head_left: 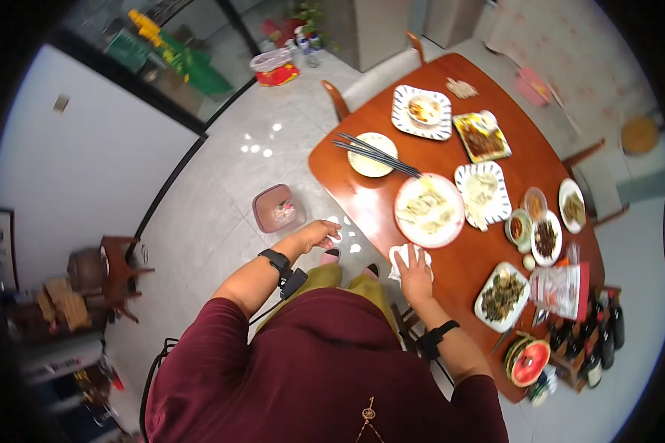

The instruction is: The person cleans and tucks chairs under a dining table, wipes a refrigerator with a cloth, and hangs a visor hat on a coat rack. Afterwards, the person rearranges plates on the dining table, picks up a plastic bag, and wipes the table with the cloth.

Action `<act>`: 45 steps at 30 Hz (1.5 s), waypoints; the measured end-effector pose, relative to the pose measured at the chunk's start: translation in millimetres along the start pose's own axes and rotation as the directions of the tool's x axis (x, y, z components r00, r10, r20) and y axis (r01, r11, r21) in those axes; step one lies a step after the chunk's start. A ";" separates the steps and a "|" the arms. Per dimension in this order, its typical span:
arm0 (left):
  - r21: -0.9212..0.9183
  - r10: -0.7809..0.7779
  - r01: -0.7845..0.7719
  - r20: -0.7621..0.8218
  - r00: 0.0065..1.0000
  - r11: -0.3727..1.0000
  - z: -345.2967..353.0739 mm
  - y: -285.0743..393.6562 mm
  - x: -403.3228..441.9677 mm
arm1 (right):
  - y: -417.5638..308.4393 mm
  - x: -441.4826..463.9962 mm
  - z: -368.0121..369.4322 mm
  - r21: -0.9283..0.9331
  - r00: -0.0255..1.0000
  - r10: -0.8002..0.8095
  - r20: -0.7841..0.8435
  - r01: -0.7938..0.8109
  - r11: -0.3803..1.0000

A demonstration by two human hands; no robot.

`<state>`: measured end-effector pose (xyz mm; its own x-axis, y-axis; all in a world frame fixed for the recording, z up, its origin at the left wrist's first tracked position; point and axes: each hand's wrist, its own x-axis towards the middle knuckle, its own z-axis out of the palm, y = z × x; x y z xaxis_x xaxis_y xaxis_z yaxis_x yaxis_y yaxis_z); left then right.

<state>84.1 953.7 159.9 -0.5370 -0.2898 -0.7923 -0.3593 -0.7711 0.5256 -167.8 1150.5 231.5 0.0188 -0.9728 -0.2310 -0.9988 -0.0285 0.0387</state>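
My right hand (414, 275) presses a crumpled white tissue (396, 264) onto the near edge of the wooden table (347, 193). My left hand (319, 235) hangs in the air short of the table, its fingers curled. A small white patch shows at those fingertips; whether it is tissue or floor glare I cannot make out. Closest to the right hand is a round plate of dumplings (451, 235). Behind that plate, a bunch of dark chopsticks (380, 156) lies across a pale bowl (372, 168).
A pinkish waste bin (261, 210) stands on the floor left of the table. Several dishes, a plate of greens (521, 310), a cut watermelon (530, 362) and a plastic bag (558, 288) fill the table's right side. Wine bottles (606, 340) stand in a rack beyond. A chair (369, 81) is at the far side.
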 end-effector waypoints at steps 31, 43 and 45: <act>-0.540 -0.140 -0.256 -0.586 0.798 0.802 -325.5 -336.8 -201.1 | -311.8 195.7 16.5 0.186 0.984 -0.156 0.082 0.139 0.973; -0.736 -0.317 -0.402 -0.625 0.713 0.545 -406.9 -410.3 -212.0 | -318.4 274.1 40.6 -0.044 0.972 -0.010 0.233 0.021 0.999; -0.754 -0.307 -0.420 -0.612 0.729 0.505 -417.6 -416.3 -216.5 | -333.4 294.8 47.4 -0.032 0.949 0.028 0.315 -0.019 0.999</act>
<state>668.6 1100.7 -16.8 0.1854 -0.3216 -0.9285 0.6196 -0.6951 0.3645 168.7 884.2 104.5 -0.0242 -0.8512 -0.5243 -0.9971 -0.0173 0.0741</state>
